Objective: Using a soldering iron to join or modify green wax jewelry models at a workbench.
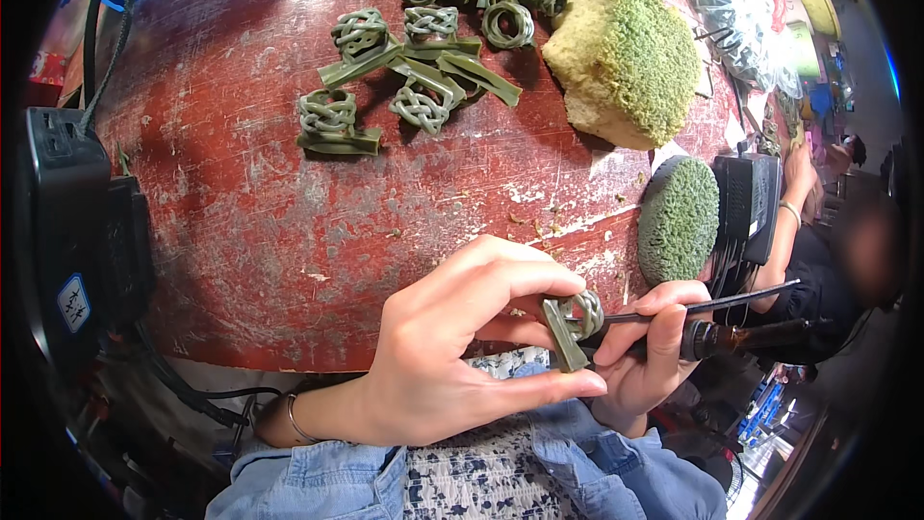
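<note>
My left hand point(462, 347) grips a green woven ring piece with a flat strip point(563, 332) between its thumb and fingers, near the red table's front edge. My right hand point(654, 356) is closed on a thin dark rod-like tool point(731, 300), whose inner end reaches the ring. A dark cylinder with a metal band point(741, 337) lies just behind that hand; whether it is held I cannot tell. Several similar green woven pieces point(327, 114) lie farther back on the worn red tabletop point(241, 231).
A large yellow-green porous block point(621, 48), an oval green sponge point(677, 217) and a black box with wires point(746, 202) stand at the right. A black device with cables point(87, 241) is at the left. A co-worker's arm point(784, 221) and plastic bags point(731, 29) are beyond.
</note>
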Action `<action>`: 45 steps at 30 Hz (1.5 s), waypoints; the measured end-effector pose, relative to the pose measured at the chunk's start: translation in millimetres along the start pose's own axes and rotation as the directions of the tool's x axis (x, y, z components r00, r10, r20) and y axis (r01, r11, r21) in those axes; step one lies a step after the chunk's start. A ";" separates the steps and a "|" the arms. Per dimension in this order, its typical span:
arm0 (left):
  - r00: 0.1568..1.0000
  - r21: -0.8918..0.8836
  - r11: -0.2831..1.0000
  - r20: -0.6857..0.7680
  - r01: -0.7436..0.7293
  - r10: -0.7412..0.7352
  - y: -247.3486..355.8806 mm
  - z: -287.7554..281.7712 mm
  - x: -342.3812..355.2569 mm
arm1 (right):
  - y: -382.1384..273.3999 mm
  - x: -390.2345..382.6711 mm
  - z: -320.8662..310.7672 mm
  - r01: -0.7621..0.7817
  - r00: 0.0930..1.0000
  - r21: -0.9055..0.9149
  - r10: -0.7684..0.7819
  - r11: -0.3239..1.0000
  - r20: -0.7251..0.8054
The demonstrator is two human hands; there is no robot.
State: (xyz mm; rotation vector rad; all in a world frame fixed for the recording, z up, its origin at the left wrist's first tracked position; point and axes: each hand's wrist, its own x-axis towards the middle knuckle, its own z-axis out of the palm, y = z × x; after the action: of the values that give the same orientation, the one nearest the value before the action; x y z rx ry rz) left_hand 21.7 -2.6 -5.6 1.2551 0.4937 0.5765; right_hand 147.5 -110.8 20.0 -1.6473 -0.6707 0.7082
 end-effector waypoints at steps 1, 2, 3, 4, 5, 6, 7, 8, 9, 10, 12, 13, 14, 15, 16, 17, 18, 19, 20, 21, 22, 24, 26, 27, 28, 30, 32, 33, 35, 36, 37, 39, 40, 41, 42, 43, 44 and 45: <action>1.000 -0.007 1.000 0.003 -0.002 0.002 0.5 -0.4 -0.2 | -0.1 -0.2 -0.1 0.000 1.000 0.001 0.000 1.000 0.001; 1.000 -0.005 1.000 0.001 -0.002 0.002 1.0 -0.4 -0.6 | 0.3 -0.4 -0.2 -0.011 1.000 0.029 0.011 1.000 -0.006; 1.000 -0.024 1.000 0.001 0.003 -0.003 0.9 -0.6 -0.8 | 1.4 -0.5 0.1 -0.021 1.000 0.057 0.022 0.998 -0.013; 1.000 -0.042 0.999 0.001 0.008 -0.008 0.9 -0.8 -0.9 | 3.4 -0.8 0.9 -0.020 1.000 0.059 0.021 0.998 -0.013; 1.000 -0.040 0.999 0.001 0.008 -0.007 0.6 -0.7 -0.8 | 5.8 -1.2 2.2 -0.009 0.999 0.081 0.012 0.997 -0.039; 1.000 -0.053 0.999 0.000 -0.001 0.001 -0.2 -0.1 -0.3 | 7.3 -1.6 2.7 0.002 0.998 0.101 0.004 0.995 -0.066; 1.000 -0.066 0.998 0.000 -0.009 0.009 -0.7 0.1 0.0 | 7.3 -2.1 2.3 0.002 0.998 0.101 0.005 0.995 -0.067; 1.000 -0.065 0.998 0.001 -0.008 0.008 -0.9 -0.1 -0.1 | 7.0 -2.5 1.3 -0.019 0.998 0.090 0.024 0.996 -0.053; 1.000 -0.047 0.999 -0.002 -0.003 0.003 -0.6 -0.4 -0.4 | 6.3 -2.4 0.3 -0.041 0.998 0.080 0.044 0.996 -0.035; 1.000 -0.029 1.000 -0.005 0.002 -0.002 -0.3 -0.6 -0.7 | 5.3 -1.8 -0.5 -0.042 0.998 0.082 0.045 0.996 -0.033; 1.000 -0.028 1.000 -0.003 0.004 -0.004 0.4 -0.7 -0.8 | 3.1 -1.2 -1.9 -0.061 0.998 0.087 0.059 0.994 0.015; 1.000 -0.028 1.000 0.001 0.005 -0.005 0.7 -0.7 -0.9 | 3.7 -1.8 -2.1 -0.060 0.998 0.087 0.059 0.994 0.015; 1.000 -0.029 1.000 0.002 0.005 -0.005 0.9 -0.7 -0.8 | 5.1 -2.4 -2.3 -0.056 0.998 0.110 0.057 0.992 -0.006; 1.000 -0.034 0.999 0.000 -0.001 0.001 1.0 -0.5 -0.6 | 6.6 -2.7 -2.4 -0.051 0.998 0.134 0.055 0.990 -0.025; 1.000 -0.040 0.999 -0.001 -0.007 0.007 0.9 -0.4 -0.5 | 7.5 -2.6 -1.8 -0.051 0.998 0.134 0.055 0.990 -0.025; 1.000 -0.040 0.999 -0.001 -0.007 0.007 0.5 -0.3 -0.5 | 8.4 -2.3 -0.6 -0.041 0.998 0.121 0.047 0.992 -0.042; 1.000 -0.039 0.999 -0.002 -0.010 0.010 0.1 -0.3 -0.6 | 8.7 -2.2 0.0 -0.031 0.998 0.108 0.038 0.994 -0.058; 1.000 -0.037 0.999 -0.003 -0.013 0.013 -0.1 -0.3 -0.7 | 7.5 -2.2 -0.4 -0.031 0.998 0.107 0.038 0.994 -0.058; 1.000 -0.038 0.999 -0.003 -0.014 0.014 0.2 -0.3 -0.6 | 5.5 -2.1 -1.2 -0.042 0.999 0.097 0.045 0.994 -0.024; 1.000 -0.033 0.999 -0.003 -0.009 0.009 0.7 -0.3 -0.5 | 4.4 -2.2 -1.7 -0.054 0.999 0.088 0.053 0.995 0.010; 1.000 -0.029 1.000 -0.002 -0.004 0.004 1.0 -0.3 -0.5 | 5.0 -2.3 -1.9 -0.055 0.998 0.087 0.054 0.995 0.009; 1.000 -0.030 1.000 -0.006 -0.002 0.002 1.0 0.1 -0.8 | 7.0 -2.4 -2.5 -0.052 0.999 0.144 0.053 0.988 -0.001; 1.000 -0.032 0.999 -0.009 -0.001 0.001 1.2 0.2 -0.8 | 8.4 -2.2 1.0 -0.042 0.998 0.139 0.046 0.989 -0.032; 1.000 -0.027 1.000 -0.004 0.000 0.000 0.9 -0.3 -1.0 | 8.8 -2.1 2.2 -0.033 0.997 0.137 0.041 0.990 -0.059; 1.000 -0.023 1.000 0.000 0.002 -0.002 0.7 -0.4 -1.1 | 7.5 -2.3 0.9 -0.032 0.997 0.135 0.040 0.990 -0.060; 1.000 -0.017 1.000 0.002 -0.002 0.003 0.5 0.1 -0.8 | 3.8 -2.4 -2.7 -0.070 0.998 0.098 0.069 0.993 0.015; 1.000 -0.009 1.000 0.004 -0.006 0.006 0.6 0.5 0.2 | 3.7 -2.1 -3.3 -0.080 0.997 0.126 0.080 0.989 0.009; 1.000 0.008 1.000 0.005 -0.011 0.011 0.4 0.4 0.2 | 4.0 -2.2 -3.2 -0.090 0.996 0.154 0.090 0.984 0.008; 1.000 0.025 1.000 0.008 -0.017 0.017 -0.2 0.2 0.0 | 5.0 -0.9 0.7 -0.093 0.995 0.160 0.098 0.983 -0.026; 1.000 0.019 1.000 0.005 -0.020 0.020 -0.7 0.2 0.0 | 5.2 -0.3 1.9 -0.096 0.993 0.164 0.107 0.982 -0.058; 1.000 0.014 1.000 0.001 -0.024 0.024 -0.8 0.3 0.0 | 5.7 -0.1 0.9 -0.097 0.994 0.142 0.103 0.985 -0.035; 1.000 0.012 1.000 0.001 -0.014 0.014 -0.6 1.2 -0.4 | 1.9 -0.2 -2.6 -0.103 0.995 0.123 0.104 0.987 -0.004; 1.000 0.011 1.000 -0.002 -0.004 0.004 -0.5 1.6 -0.2 | 0.6 -0.2 -3.8 -0.109 0.994 0.104 0.107 0.989 0.028; 1.000 0.011 1.000 0.001 -0.005 0.005 -0.4 1.8 0.4 | 0.9 0.0 -4.2 -0.107 0.994 0.104 0.105 0.989 0.025; 1.000 0.026 1.000 0.001 -0.017 0.017 -0.6 1.6 0.5 | 1.9 0.0 -4.4 -0.105 0.994 0.121 0.104 0.987 0.019; 1.000 0.041 0.999 0.001 -0.029 0.029 -0.8 1.6 0.7 | 2.9 0.0 -4.6 -0.103 0.995 0.138 0.103 0.985 0.012; 1.000 0.041 0.999 0.002 -0.029 0.029 -1.2 1.8 0.6 | 3.9 -0.2 -4.4 -0.104 0.995 0.139 0.103 0.985 0.011; 0.999 0.045 0.998 0.003 -0.034 0.033 -1.5 2.0 0.3 | 4.4 -0.5 -3.5 -0.096 0.995 0.143 0.099 0.985 -0.013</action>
State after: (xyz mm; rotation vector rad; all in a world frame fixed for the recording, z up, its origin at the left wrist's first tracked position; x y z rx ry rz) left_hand 23.4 -4.2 -6.6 1.3086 0.4866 0.5950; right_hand 150.0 -114.1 16.3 -1.5613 -0.5158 0.7916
